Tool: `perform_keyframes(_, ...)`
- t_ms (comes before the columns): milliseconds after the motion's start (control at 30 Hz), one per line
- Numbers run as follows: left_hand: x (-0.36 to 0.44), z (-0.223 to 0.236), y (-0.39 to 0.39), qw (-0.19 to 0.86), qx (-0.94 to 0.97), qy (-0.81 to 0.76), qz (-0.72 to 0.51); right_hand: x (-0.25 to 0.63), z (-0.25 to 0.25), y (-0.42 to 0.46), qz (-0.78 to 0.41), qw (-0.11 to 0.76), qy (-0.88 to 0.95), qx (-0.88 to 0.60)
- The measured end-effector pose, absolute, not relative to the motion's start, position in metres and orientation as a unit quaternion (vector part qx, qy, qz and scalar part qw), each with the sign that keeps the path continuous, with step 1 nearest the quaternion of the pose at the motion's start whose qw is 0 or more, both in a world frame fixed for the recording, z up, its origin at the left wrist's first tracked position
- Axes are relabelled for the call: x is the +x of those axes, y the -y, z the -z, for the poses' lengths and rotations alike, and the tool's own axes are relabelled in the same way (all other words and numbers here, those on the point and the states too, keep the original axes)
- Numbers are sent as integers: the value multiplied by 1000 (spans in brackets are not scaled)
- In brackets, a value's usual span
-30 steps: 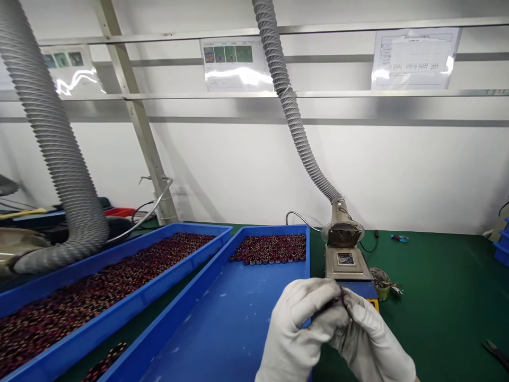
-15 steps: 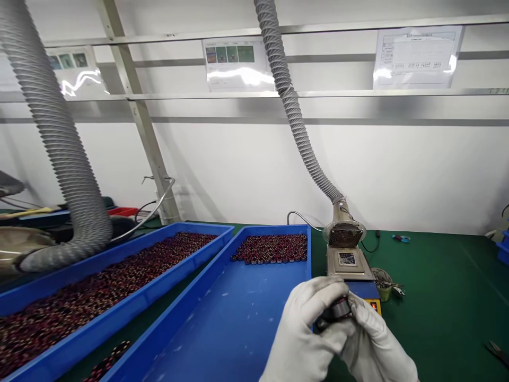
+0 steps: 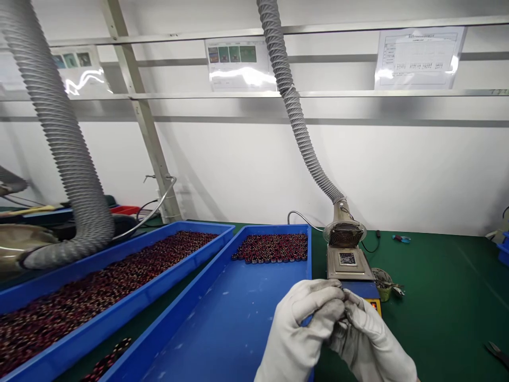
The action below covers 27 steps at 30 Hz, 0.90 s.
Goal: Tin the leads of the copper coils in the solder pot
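Fiddly two-handed pinch, just right of bottom centre

So the left hand (image 3: 304,323) and right hand (image 3: 369,331), both in white gloves, meet at the fingertips here. Grip on each is pressed together around a small dark part (image 3: 342,317), lower right of the frame, though the gloves hide nearly all of it, so can't tell its shape.

Lower left there's a filled blue tray (image 3: 119,312) loaded with dark red pieces (image 3: 99,291). Beside it, a second blue tray (image 3: 214,323) has a patch of similar pieces at its far end. Just beyond the hands sits a metal device (image 3: 350,263) under a grey hose (image 3: 296,111). Pliers (image 3: 497,351) lie on the green worktop (image 3: 445,297), lower right edge.
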<state>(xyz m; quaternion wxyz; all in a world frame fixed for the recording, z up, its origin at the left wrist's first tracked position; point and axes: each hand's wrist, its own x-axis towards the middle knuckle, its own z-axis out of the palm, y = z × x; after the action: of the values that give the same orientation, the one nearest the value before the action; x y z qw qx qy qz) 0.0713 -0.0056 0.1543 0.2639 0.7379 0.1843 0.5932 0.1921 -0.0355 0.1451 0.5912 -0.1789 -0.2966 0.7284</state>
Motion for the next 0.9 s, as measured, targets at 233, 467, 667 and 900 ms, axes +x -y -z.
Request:
perform_keyframes(233, 71, -157, 5, 394, 682, -254, -561, 191, -138, 35, -704, 605, 317, -194)
perform_keyframes(467, 79, -156, 6, 391, 627, -320, -593, 190, -120, 17, -681, 624, 323, -205)
perform_keyframes(667, 68, -159, 10, 365, 709, -263, -543, 197, -114, 14, -668, 645, 316, -194)
perform_keyframes(900, 76, -151, 11, 147, 768, -241, -575, 197, -109, 8, -664, 658, 303, -183)
